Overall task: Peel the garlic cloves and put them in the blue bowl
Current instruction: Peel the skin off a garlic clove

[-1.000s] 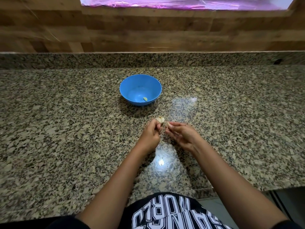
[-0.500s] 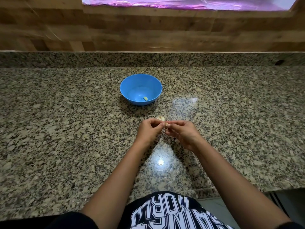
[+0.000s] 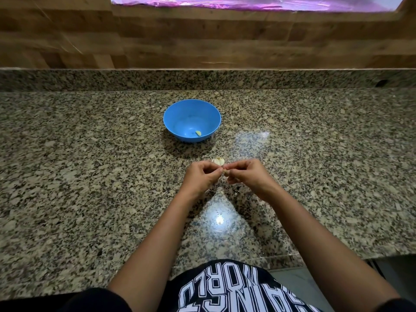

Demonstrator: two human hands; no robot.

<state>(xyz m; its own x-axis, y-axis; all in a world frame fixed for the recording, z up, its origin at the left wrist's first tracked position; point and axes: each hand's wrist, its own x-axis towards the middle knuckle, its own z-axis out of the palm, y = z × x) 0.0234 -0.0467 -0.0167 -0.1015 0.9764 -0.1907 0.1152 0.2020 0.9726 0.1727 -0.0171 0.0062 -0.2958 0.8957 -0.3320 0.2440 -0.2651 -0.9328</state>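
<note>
- The left hand (image 3: 200, 175) and the right hand (image 3: 248, 174) meet low over the granite counter (image 3: 90, 176), fingertips together, both with fingers curled.
- Between them they pinch a small garlic clove (image 3: 225, 171), each hand gripping it from its own side. Only a sliver of it shows, so how much skin is on it cannot be told.
- Just behind the left hand's knuckles sits a pale garlic piece (image 3: 218, 161) with papery skin. Whether it lies on the counter or touches the fingers is unclear.
- The blue bowl (image 3: 180, 118) stands upright on the counter beyond the hands, a little to their left and apart from them.
- Inside the bowl, near its front wall, lies one peeled clove (image 3: 198, 133) — yellowish and alone.
- Behind the counter's raised granite lip runs a wooden wall (image 3: 202, 41), with a shiny pink sheet (image 3: 247, 3) along the top edge.
- At the bottom edge a black shirt (image 3: 225, 289) with white letters shows between the two bare forearms.
</note>
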